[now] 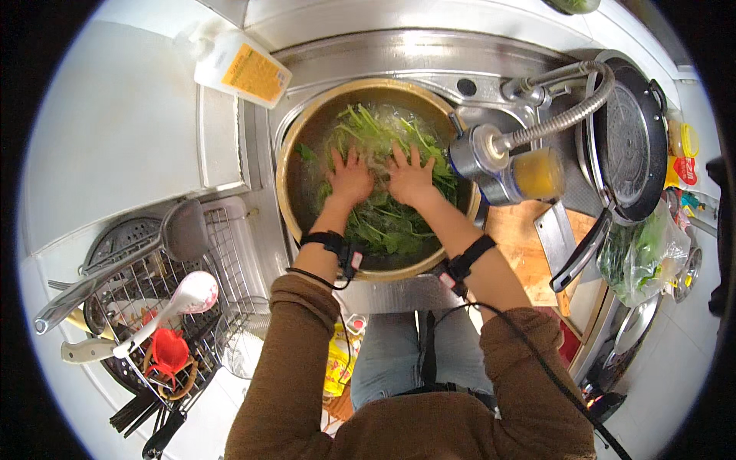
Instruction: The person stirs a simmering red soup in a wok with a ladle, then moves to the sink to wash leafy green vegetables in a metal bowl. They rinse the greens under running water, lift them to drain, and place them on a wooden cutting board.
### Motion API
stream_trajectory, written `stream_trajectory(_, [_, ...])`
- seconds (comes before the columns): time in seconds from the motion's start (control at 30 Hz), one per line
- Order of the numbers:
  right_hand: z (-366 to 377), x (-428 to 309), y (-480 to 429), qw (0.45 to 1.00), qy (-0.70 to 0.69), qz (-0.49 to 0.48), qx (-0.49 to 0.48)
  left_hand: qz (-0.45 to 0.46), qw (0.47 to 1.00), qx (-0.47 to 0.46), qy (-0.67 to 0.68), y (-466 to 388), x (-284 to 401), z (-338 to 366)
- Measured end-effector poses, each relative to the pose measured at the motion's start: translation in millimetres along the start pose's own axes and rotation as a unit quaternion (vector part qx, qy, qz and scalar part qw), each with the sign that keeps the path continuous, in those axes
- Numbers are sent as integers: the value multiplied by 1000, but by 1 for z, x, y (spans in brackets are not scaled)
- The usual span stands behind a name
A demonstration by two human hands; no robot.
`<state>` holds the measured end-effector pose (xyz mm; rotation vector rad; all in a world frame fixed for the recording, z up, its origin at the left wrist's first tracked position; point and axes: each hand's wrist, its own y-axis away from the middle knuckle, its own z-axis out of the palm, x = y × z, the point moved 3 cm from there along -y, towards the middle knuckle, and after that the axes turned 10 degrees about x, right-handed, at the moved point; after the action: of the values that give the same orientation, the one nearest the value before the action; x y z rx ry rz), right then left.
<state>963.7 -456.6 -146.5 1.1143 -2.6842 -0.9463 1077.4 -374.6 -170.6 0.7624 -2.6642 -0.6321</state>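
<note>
A large golden-rimmed metal basin (291, 213) sits in the stainless steel sink, holding water and leafy greens (382, 230) with pale green stems. My left hand (349, 178) presses palm down on the greens, left of the middle, fingers spread. Beside it, my right hand (411, 177) rests on them the same way, fingers apart. The water between and beyond my fingertips looks churned and splashing. Neither hand is closed around any stems, as far as I can see. The fingertips are partly blurred by water.
Over the basin's right rim hangs a faucet head with a filter (489, 152) on a flexible hose. Right of it are a cleaver (555, 230) on a wooden cutting board (509, 259), a frying pan (627, 144) and bagged greens (644, 253). A wire dish rack (230, 241) with utensils stands left.
</note>
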Motion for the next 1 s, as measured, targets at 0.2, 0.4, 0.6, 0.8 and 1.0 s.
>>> stream_trajectory(0.2, [-28,-4,1,988,-72,-15,136,94,971,218,-20,-27,0,-47])
stream_trajectory(0.4, [-8,-11,20,992,-54,-9,-112,121,980,159,-13,-36,20,-12])
stream_trajectory(0.6, [-13,9,21,999,-17,-25,-13,59,998,22,26,-23,23,-36])
stream_trajectory(0.8, [-18,49,14,937,-295,79,172,-182,930,198,248,5,-38,-74])
stream_trajectory(1.0, [3,6,-21,903,-429,-12,-26,-336,777,-55,530,-8,-21,-18])
